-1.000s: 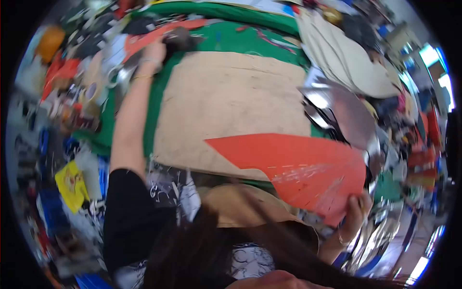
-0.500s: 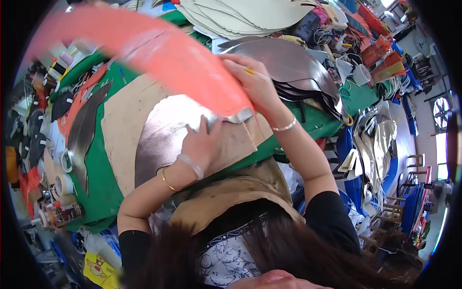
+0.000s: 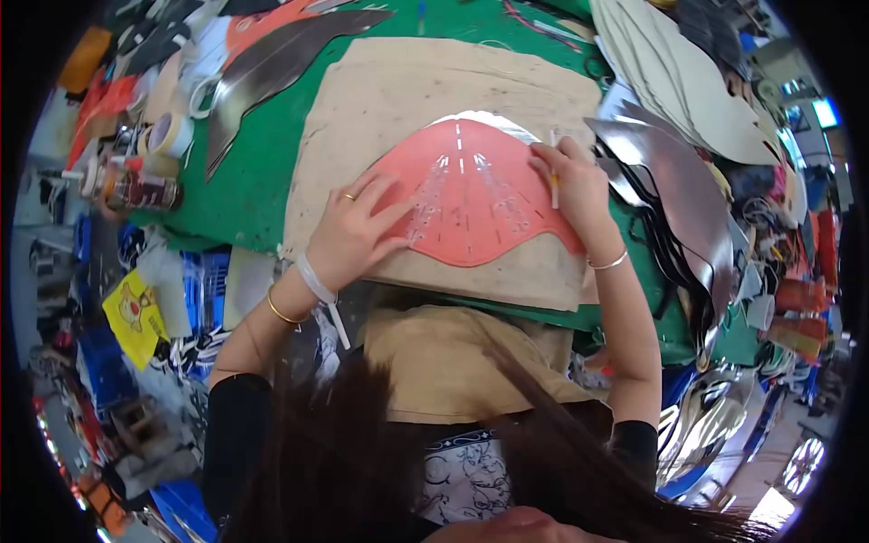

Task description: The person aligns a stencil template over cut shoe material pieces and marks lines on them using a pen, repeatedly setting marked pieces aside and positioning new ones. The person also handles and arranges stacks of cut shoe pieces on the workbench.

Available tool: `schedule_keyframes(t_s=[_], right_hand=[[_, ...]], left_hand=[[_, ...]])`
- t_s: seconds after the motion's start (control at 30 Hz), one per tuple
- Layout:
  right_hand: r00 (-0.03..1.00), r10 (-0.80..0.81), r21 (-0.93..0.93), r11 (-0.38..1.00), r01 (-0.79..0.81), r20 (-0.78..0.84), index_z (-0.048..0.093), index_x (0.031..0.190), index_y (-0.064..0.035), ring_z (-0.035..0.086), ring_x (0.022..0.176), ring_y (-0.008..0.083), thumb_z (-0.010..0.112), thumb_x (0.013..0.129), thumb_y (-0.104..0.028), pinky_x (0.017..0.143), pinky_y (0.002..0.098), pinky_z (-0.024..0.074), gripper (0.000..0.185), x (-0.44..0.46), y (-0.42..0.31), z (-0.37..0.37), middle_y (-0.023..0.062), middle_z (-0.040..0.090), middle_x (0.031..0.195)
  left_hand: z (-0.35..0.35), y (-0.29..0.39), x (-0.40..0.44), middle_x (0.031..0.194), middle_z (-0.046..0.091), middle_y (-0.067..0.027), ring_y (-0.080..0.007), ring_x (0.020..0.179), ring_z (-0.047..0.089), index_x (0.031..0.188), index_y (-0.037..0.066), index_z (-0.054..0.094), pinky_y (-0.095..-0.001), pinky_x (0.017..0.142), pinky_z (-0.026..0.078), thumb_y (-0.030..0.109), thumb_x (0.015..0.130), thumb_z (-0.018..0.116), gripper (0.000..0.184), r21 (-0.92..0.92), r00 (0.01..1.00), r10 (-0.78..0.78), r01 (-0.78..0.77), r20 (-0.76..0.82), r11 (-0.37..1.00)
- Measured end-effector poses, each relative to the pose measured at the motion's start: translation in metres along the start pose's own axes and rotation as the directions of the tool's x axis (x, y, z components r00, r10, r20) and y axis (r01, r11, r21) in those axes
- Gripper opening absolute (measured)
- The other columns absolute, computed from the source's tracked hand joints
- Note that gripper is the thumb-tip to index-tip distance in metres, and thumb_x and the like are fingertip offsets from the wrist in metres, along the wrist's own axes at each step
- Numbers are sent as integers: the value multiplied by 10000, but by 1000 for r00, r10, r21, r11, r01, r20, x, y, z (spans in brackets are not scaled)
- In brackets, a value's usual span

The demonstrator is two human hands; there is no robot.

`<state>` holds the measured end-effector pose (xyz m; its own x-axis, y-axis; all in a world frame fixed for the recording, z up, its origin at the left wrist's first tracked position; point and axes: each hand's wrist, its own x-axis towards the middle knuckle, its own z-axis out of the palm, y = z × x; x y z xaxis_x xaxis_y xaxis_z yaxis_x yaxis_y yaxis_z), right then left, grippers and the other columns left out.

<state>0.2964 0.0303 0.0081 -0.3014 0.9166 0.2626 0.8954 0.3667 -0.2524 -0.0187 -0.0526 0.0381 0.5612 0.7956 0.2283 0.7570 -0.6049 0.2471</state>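
Observation:
A red curved template [image 3: 466, 195] with slots and a scalloped lower edge lies flat over a shiny silver sheet [image 3: 509, 123], whose rim shows along the top. Both rest on a beige board [image 3: 362, 86]. My left hand [image 3: 355, 226] presses on the template's left side, its fingers spread. At the right edge my right hand [image 3: 579, 185] has its fingers curled round a slim white and yellow pen [image 3: 555, 185], with the fingertips touching the template. Most of the silver sheet is hidden under the template.
Dark metallic sheets [image 3: 674, 172] are stacked at the right, below pale cut pieces [image 3: 665, 81]. Another dark piece [image 3: 267, 68] lies at the upper left on the green table [image 3: 235, 204]. A jar [image 3: 136, 188] and tape roll [image 3: 172, 134] stand at the left edge.
The red template has come down from the air onto the silver sheet. My left hand moved from the sheet to the template's left side, my right hand to its right edge. The view has shifted.

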Motion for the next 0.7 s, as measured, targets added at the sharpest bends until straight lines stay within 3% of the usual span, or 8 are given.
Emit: schedule_keyframes(t_s=[0.13, 0.3, 0.43, 0.7], right_hand=[[996, -48, -41, 998, 45, -78, 685, 983, -176, 627, 656, 267, 597, 870, -354, 534, 379, 482, 229, 7, 3, 4, 58, 569, 819], [985, -49, -79, 996, 36, -165, 698, 957, -182, 583, 584, 222, 647, 840, -321, 500, 351, 464, 189, 1, 12, 4, 26, 546, 769], [992, 0, -102, 995, -13, -128, 702, 982, -175, 572, 583, 202, 652, 841, -307, 528, 327, 457, 200, -2, 11, -1, 25, 534, 767], [987, -35, -110, 994, 17, -159, 698, 952, -185, 576, 579, 220, 644, 840, -332, 495, 351, 457, 193, -1, 14, 3, 23, 524, 755]], left_hand=[[16, -21, -20, 1362, 450, -162, -380, 1289, 389, 1177, 115, 629, -421, 1010, 367, 265, 749, 723, 463, -16, 999, -49, 49, -22, 999], [20, -26, -20, 1346, 470, -156, -383, 1296, 383, 1144, 102, 647, -441, 1044, 359, 238, 743, 727, 432, -113, 999, -19, 14, -46, 994], [23, -31, -17, 1321, 498, -156, -380, 1286, 401, 1105, 82, 664, -431, 1039, 380, 198, 734, 733, 394, -157, 997, -8, -5, -80, 988], [27, -33, -15, 1303, 513, -159, -377, 1276, 417, 1089, 67, 669, -431, 1029, 392, 138, 739, 716, 360, -197, 993, -19, -3, -112, 980]])
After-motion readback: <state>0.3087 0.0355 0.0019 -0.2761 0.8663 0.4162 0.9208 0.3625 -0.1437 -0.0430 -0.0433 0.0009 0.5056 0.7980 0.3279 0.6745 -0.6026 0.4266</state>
